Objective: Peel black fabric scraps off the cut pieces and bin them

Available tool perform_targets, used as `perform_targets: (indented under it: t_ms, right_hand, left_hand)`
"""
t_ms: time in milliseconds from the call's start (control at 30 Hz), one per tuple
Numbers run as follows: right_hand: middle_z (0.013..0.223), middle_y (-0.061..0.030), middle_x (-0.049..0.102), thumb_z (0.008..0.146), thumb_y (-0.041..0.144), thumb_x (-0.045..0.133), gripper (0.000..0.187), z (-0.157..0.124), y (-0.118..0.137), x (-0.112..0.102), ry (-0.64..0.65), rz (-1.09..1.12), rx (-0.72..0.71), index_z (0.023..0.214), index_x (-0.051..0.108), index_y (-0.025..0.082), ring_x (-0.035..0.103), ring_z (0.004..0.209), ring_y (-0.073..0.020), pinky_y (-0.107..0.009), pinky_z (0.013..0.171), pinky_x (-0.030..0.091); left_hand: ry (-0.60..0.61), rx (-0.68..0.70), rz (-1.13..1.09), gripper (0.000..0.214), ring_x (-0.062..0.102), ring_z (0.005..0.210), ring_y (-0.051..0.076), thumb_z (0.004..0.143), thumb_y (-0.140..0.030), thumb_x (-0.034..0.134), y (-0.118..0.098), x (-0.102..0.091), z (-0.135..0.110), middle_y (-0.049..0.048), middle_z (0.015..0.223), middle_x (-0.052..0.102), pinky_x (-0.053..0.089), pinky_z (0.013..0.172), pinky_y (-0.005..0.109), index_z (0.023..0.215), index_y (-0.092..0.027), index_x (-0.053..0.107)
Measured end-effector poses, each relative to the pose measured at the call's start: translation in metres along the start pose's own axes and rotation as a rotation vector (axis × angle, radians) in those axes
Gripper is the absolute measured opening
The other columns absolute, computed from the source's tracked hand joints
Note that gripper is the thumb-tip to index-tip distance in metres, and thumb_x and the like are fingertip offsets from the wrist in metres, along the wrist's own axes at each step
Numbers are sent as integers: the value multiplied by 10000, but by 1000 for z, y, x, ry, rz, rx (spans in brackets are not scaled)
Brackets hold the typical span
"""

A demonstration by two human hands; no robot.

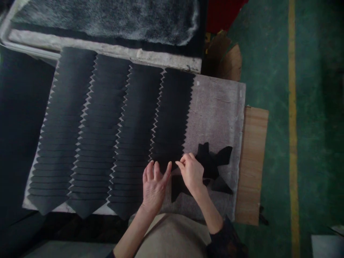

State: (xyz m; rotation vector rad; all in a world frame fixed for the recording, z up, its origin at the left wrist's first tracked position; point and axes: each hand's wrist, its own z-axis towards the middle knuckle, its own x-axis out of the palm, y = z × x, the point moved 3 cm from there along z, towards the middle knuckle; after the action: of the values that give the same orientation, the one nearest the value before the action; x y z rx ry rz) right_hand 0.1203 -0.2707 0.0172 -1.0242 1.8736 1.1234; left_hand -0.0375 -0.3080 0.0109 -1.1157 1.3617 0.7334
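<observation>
Thin dark sheet pieces with pointed ends overlap in several long rows on a pale board (215,107). At the near end of the rightmost row (174,114), my left hand (155,186) rests its fingertips on the dark material, fingers spread. Close beside it, my right hand (192,172) is closed in a pinch at the right edge of that row's near end, on a dark piece mostly hidden by the fingers. Loose dark pieces (208,161) lie in a jumbled pile under and to the right of my right hand.
A wooden board (252,165) sticks out at the right of the pale board. Beyond the rows stands a tray (107,21) with a fuzzy dark surface. Brown cardboard (231,62) is behind on the right. The green floor (317,107) bears a yellow line (292,143).
</observation>
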Motion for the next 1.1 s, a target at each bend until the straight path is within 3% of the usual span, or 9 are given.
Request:
perform_targets:
  t_ms: [100,233,333,567,733,833,933,1000,1100]
  right_hand:
    - [948,-36,599,913,258,572,33,-13,-15,-13,-130,-30,26,915,578,225,590,859,-188,-274,659,418]
    - [1191,-147,551,897,371,591,353,-35,-49,-26,-347,-68,93,1193,535,188,504,1110,-302,-402,860,432]
    - [1235,-188,530,890,466,574,510,-43,-72,-24,-366,-93,120,1288,491,157,485,1123,-332,-441,858,426]
    - [948,-116,630,920,494,504,370,-37,-96,-21,-373,-37,90,1069,619,176,541,911,-271,-400,803,428]
    - [859,-71,638,924,473,510,303,-40,-98,-42,-386,161,15,827,601,201,582,823,-213,-331,777,450]
    - [758,-17,622,913,448,545,269,-45,-79,-55,-205,343,0,789,580,212,595,705,-166,-272,694,458]
    - [671,39,605,925,394,536,227,-50,-41,-49,318,562,-119,789,602,226,591,589,-124,-226,604,452]
    - [761,38,650,921,350,545,187,-54,-16,-39,542,612,-226,813,645,235,604,616,-113,-216,605,454]
    - [747,30,646,894,325,583,156,-49,2,-19,509,585,-224,790,642,225,602,645,-124,-217,587,444]
  left_hand:
    - [-8,-1,-7,513,367,1338,432,911,-221,571,0,-1,1,189,1346,468,394,1011,603,1401,-344,479]
    - [-40,2,-10,482,395,1311,428,907,-274,585,0,-5,3,187,1320,477,394,1009,597,1379,-335,511]
    - [-48,-6,-13,467,405,1296,422,903,-268,587,0,-6,4,180,1299,487,397,1004,599,1362,-336,532]
    - [-50,-27,-73,417,433,1267,380,896,-293,593,5,-11,6,166,1275,506,382,1036,599,1313,-289,584]
    - [-51,-51,-211,357,437,1270,362,896,-249,586,10,-19,5,179,1262,541,391,1045,576,1247,-197,626]
    - [-52,-84,-497,380,498,1211,320,888,-286,610,12,-25,1,150,1240,578,460,990,518,1261,-216,605]
    - [120,-174,-1065,581,636,932,220,834,-404,677,10,-21,-6,115,1148,638,566,761,350,1358,-224,504]
    - [271,-353,-1373,543,637,718,161,806,-460,691,10,-14,-14,88,993,681,527,554,247,1255,-176,577]
    - [282,-659,-1473,361,538,501,97,774,-474,712,21,-5,-24,17,717,652,413,421,192,886,-135,661]
